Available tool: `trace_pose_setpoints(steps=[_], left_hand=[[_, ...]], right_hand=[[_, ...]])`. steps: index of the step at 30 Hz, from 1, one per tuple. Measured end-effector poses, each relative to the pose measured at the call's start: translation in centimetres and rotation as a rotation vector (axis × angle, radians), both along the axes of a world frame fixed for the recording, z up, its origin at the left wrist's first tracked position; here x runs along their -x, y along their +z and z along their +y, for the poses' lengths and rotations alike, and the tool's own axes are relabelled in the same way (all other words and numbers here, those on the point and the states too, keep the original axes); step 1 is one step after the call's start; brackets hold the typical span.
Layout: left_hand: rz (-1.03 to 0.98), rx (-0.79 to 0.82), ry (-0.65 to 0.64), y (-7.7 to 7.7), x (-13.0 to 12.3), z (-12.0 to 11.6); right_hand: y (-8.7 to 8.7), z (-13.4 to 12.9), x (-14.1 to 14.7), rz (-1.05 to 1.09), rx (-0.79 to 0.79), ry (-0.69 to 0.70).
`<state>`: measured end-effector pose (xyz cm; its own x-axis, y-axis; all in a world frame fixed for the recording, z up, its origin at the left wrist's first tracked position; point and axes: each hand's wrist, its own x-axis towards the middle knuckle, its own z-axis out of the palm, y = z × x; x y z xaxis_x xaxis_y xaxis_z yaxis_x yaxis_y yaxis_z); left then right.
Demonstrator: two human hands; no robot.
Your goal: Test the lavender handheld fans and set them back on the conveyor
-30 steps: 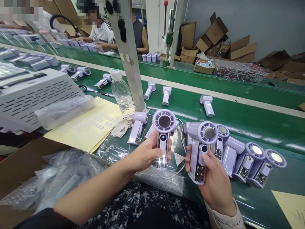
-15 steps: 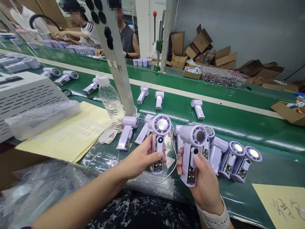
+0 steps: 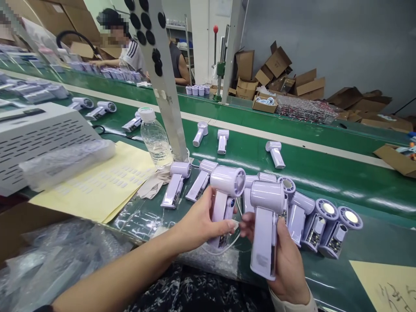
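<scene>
A lilac handheld fan [image 3: 227,182] is in my left hand [image 3: 204,221], its fingers and thumb wrapped round the handle. It is turned partly sideways, and a small dark round display shows on the handle. My right hand [image 3: 287,260] grips a second lilac handheld fan [image 3: 264,234] with its smooth side toward me; the lower handle has a greyish patch. Just behind the hands stand several more fans [image 3: 336,236], some with circuit boards exposed in their open handles. Two fans [image 3: 175,184] lean left of my left hand. A white cable [image 3: 216,252] passes behind the left-hand fan.
A water bottle [image 3: 155,141] stands beside a metal post [image 3: 170,99]. Yellow sheets [image 3: 97,208] with small pale strips lie left, near a vented white box [image 3: 42,147]. Fans [image 3: 276,154] lie on the green belt [image 3: 312,173]. Across it sits a co-worker [image 3: 133,56].
Both fans have turned in my hands: the left one shows its side, the right one its smooth handle face instead of its circuit board. The camera view has shifted slightly left and up.
</scene>
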<state>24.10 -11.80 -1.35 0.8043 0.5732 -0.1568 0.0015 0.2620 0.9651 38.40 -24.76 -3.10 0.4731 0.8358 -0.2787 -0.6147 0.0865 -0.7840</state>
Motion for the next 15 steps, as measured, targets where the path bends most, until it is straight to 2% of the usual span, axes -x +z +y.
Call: trace_pose_setpoints(steps=[4, 7, 9, 12, 15], left_hand=[[-0.099, 0.057, 0.052, -0.2, 0.2, -1.0], [-0.091, 0.029, 0.171, 0.0, 0.5, -1.7], [-0.100, 0.063, 0.199, 0.2, 0.5, -1.9], [-0.164, 0.185, 0.149, 0.4, 0.2, -1.7], [-0.249, 0.327, 0.027, 0.3, -0.3, -1.3]], right_hand=[[0.2, 0.1, 0.5, 0.074, 0.044, -0.108], [0.5, 0.2, 0.7, 0.097, 0.028, -0.115], [0.8, 0.2, 0.7, 0.108, 0.016, -0.125], [1.2, 0.3, 0.6, 0.107, -0.008, -0.121], [1.9, 0.5, 0.5, 0.156, -0.041, -0.020]])
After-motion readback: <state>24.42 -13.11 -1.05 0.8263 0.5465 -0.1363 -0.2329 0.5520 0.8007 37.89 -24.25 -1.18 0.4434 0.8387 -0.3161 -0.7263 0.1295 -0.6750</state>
